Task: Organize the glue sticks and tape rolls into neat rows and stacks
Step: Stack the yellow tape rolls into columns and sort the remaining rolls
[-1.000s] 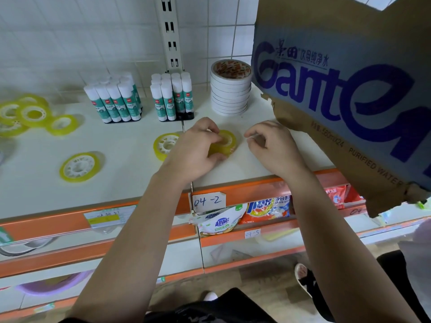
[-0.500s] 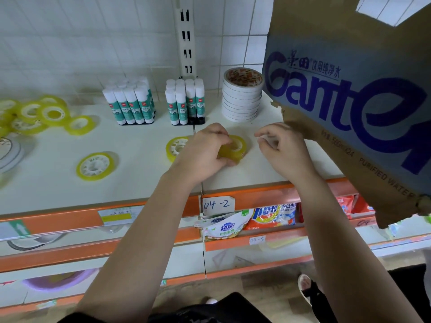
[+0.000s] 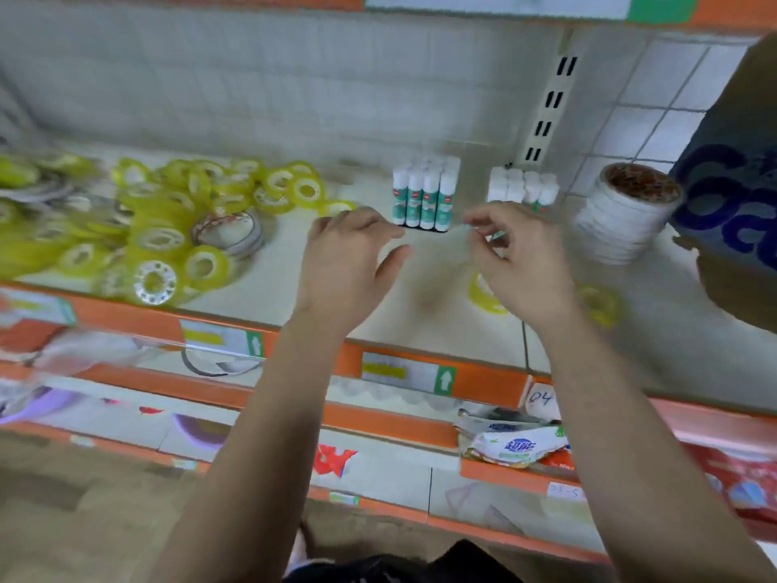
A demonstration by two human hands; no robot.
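Observation:
My left hand [image 3: 349,263] hovers over the white shelf [image 3: 420,321] with relaxed fingers and holds nothing. To its right, my right hand [image 3: 517,263] has curled fingers, with thumb and forefinger pinching a small pale scrap that the blur smears. One yellow tape roll [image 3: 483,294] lies flat partly behind my right hand, another yellow roll [image 3: 599,305] further right. Two upright blocks of glue sticks [image 3: 424,199] [image 3: 521,189] stand at the back. A stack of white tape rolls [image 3: 626,216] stands to their right. A loose pile of yellow tape rolls [image 3: 168,220] covers the shelf's left part.
A brown cardboard box [image 3: 740,195] with blue lettering hangs over the shelf's right end. The orange shelf edge [image 3: 483,385] carries price labels. Lower shelves hold packets [image 3: 517,448]. An upper shelf [image 3: 462,2] runs overhead. The whole view is motion-blurred.
The view has swung left, bringing the yellow pile into sight. My left hand has let go of the yellow roll and lifted, and both hands have moved left and toward the back.

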